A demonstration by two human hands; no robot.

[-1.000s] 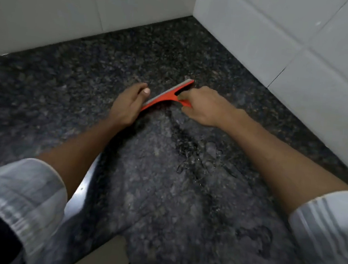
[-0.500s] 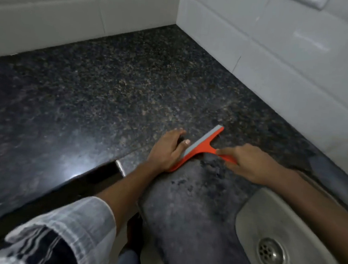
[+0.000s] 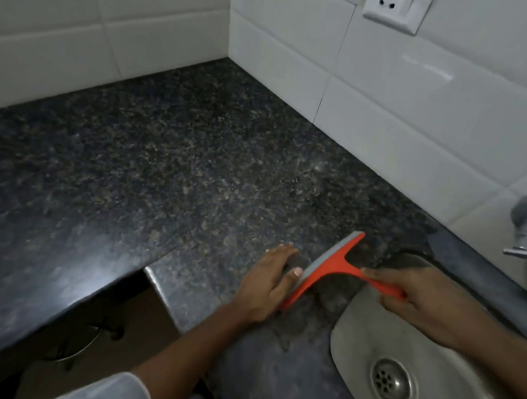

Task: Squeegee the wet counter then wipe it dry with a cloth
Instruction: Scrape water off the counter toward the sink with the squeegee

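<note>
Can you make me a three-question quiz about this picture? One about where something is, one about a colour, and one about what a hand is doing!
1. Where is the sink?
A. right of the squeegee
B. left of it
C. on the wall

2. What colour is the squeegee?
A. blue
B. orange-red
C. green

3. What is the right hand doing?
A. lying flat
B. gripping the squeegee handle
C. holding a cloth

Answers: 1 A, the steel basin lies to the blade's right. 2 B, its frame is orange-red. 3 B, fingers curl round the handle; the left hand rests beside the blade.

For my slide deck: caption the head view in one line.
Right hand grips an orange squeegee on the dark granite counter beside the steel sink; left hand rests flat against its blade.
</note>
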